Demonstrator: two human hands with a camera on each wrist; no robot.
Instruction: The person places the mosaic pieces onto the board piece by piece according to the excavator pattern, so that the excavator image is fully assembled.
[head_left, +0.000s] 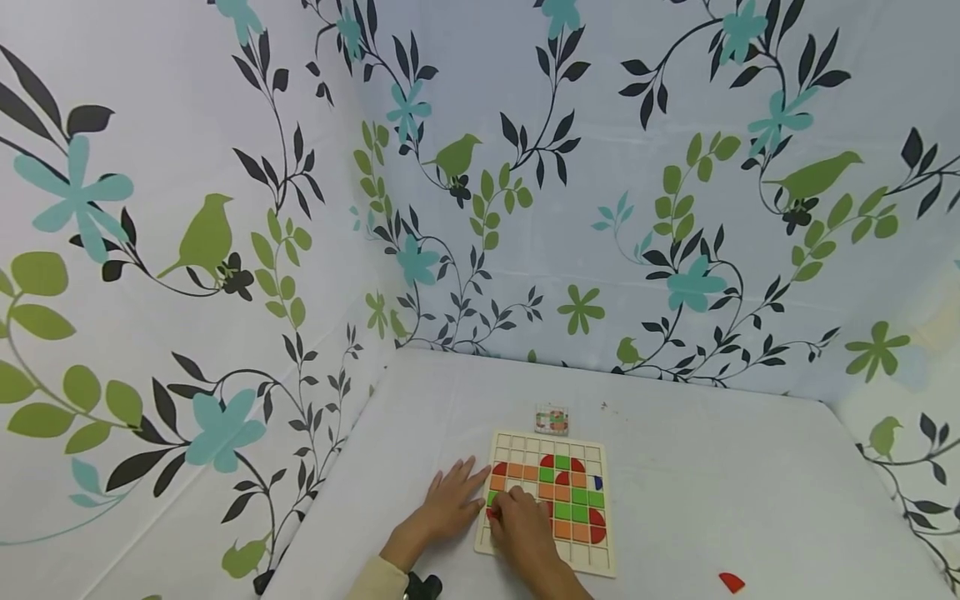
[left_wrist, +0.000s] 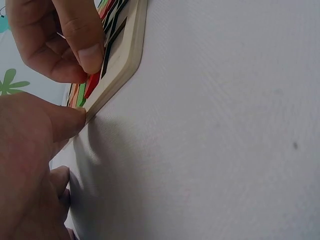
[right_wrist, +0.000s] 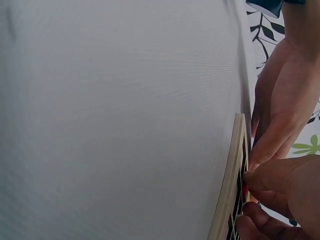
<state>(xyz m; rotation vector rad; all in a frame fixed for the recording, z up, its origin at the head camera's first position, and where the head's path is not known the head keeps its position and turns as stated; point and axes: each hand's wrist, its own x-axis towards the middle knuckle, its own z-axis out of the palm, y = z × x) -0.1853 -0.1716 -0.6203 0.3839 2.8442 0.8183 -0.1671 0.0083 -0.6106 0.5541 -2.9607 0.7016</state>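
Note:
A wooden grid board [head_left: 609,533] lies on the table, its squares partly filled with red, orange and green tiles. At its left edge my left hand [head_left: 450,498] rests with fingers spread, the thumb [left_wrist: 70,120] touching the board's side. My right hand [head_left: 525,533] reaches over the lower left of the grid. Its thumb and finger pinch a small red piece [left_wrist: 92,86] right at the squares near that edge. Part of the grid is hidden beneath this hand. From the right wrist view, the fingertips [right_wrist: 255,177] meet the board's surface beside the red piece.
A small card with a coloured grid pattern [head_left: 552,420] lies just behind the board. One loose red quarter-round piece [head_left: 732,582] is on the white table [head_left: 697,475] at the front right. A patterned cloth [head_left: 465,292] stands behind and at the sides.

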